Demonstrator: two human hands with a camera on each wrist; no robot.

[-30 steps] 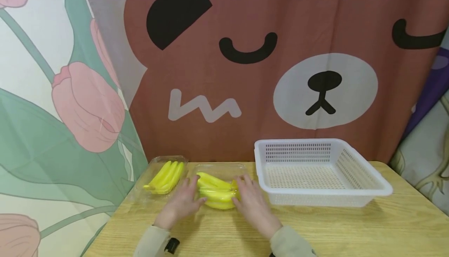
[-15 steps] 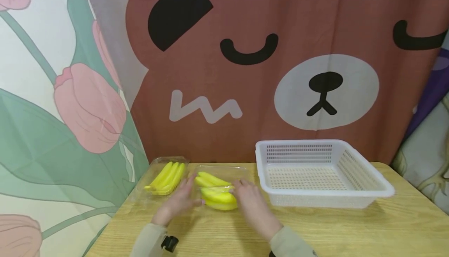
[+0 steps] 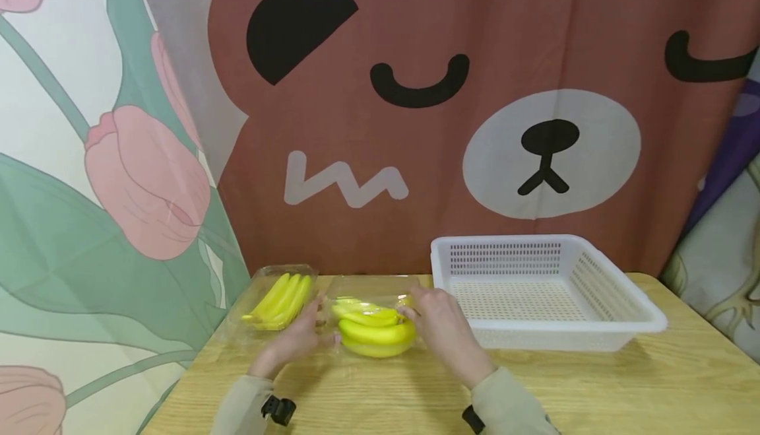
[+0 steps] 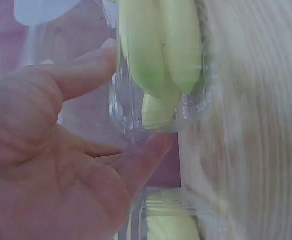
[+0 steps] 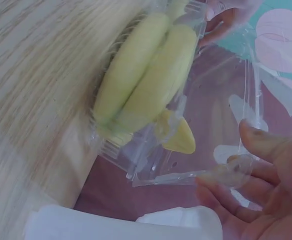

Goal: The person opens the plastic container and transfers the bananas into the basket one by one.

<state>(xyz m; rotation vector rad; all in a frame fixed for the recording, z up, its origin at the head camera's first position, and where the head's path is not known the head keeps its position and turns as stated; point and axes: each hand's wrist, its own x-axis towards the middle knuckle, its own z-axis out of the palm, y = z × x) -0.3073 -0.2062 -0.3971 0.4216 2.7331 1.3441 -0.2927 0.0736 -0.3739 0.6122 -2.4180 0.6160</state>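
Observation:
Yellow bananas (image 3: pixel 377 333) lie in a clear plastic clamshell box (image 5: pixel 161 172) on the table, between my hands. Its transparent lid (image 5: pixel 221 100) stands raised behind them in the right wrist view. One banana tip (image 5: pixel 181 137) pokes over the edge between base and lid. My right hand (image 3: pixel 445 326) pinches the lid's corner between thumb and fingers. At the box's left end is my left hand (image 3: pixel 291 342), fingers extended, with fingertips (image 4: pixel 108 47) right at the plastic wall. A second clear box (image 3: pixel 309 270) with bananas (image 3: pixel 282 300) sits further left.
A white perforated basket (image 3: pixel 594 326) stands at the right on the wooden table (image 3: pixel 392 402). Behind the table's back edge hangs a brown bear curtain (image 3: pixel 427 224), with a tulip-printed curtain (image 3: pixel 136 290) at the left.
My right hand has shifted rightward and slightly up with the lid's corner. My left hand has drawn a little left, fingers straighter, and the front bananas sit slightly further right in view.

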